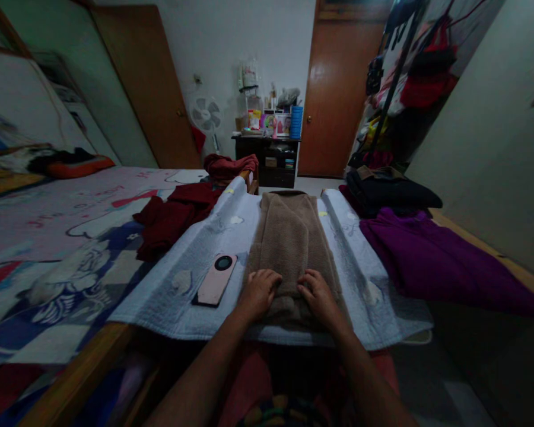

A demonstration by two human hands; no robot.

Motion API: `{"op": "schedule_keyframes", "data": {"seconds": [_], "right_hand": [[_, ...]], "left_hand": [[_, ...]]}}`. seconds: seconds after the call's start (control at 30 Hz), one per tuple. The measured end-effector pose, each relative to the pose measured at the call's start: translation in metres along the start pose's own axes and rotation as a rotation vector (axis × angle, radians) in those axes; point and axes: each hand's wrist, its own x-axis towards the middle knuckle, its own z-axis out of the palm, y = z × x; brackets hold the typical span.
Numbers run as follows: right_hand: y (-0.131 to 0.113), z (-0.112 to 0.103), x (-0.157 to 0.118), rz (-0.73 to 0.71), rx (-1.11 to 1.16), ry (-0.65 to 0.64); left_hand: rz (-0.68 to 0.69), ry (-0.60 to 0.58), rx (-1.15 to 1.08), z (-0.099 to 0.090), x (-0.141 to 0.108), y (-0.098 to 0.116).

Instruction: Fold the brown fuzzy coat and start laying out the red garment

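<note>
A brown fleece garment (pixel 289 237) lies folded into a long strip on a light blue quilted cloth (pixel 182 317). My left hand (pixel 261 289) is on the left part of its near end, fingers curled down on the fabric. Across a short gap, my right hand (pixel 318 293) grips the right part in the same way, thumb and fingertips at the cloth. A fold runs crosswise between the two hands. Left of the garment lies a pink phone (pixel 216 280) with a round black camera ring, apart from my left hand.
Dark red clothing (pixel 178 213) lies on the bed (pixel 71 207) at left. At right are a purple garment (pixel 445 258) and a stack of dark folded clothes (pixel 391 190). Beyond stand a fan (pixel 206 115), a dark shelf (pixel 266 157) and a wooden door (pixel 331 101).
</note>
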Motion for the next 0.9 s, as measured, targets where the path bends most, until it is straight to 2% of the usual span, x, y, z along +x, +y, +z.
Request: {"op": "schedule_keyframes", "data": {"seconds": [0.27,0.47,0.57,0.67,0.77,0.9], "right_hand": [[0.005,0.002,-0.001,-0.014,-0.001,-0.007],[0.007,0.003,-0.002,-0.029,-0.039,0.002],[0.006,0.003,-0.002,-0.034,-0.053,0.006],[0.005,0.003,-0.002,-0.040,-0.059,-0.001],[0.004,0.002,-0.003,-0.032,-0.066,-0.002],[0.004,0.003,-0.003,-0.019,-0.067,-0.005]], "left_hand": [[-0.019,-0.062,0.022,-0.001,0.003,0.001],[-0.155,-0.122,0.071,-0.006,0.020,0.010],[-0.175,-0.023,0.145,-0.004,0.031,0.019],[-0.078,0.074,0.195,0.006,0.040,0.023],[-0.025,-0.025,0.186,0.020,0.046,0.017],[-0.096,-0.121,0.200,0.028,0.052,0.007]]}}
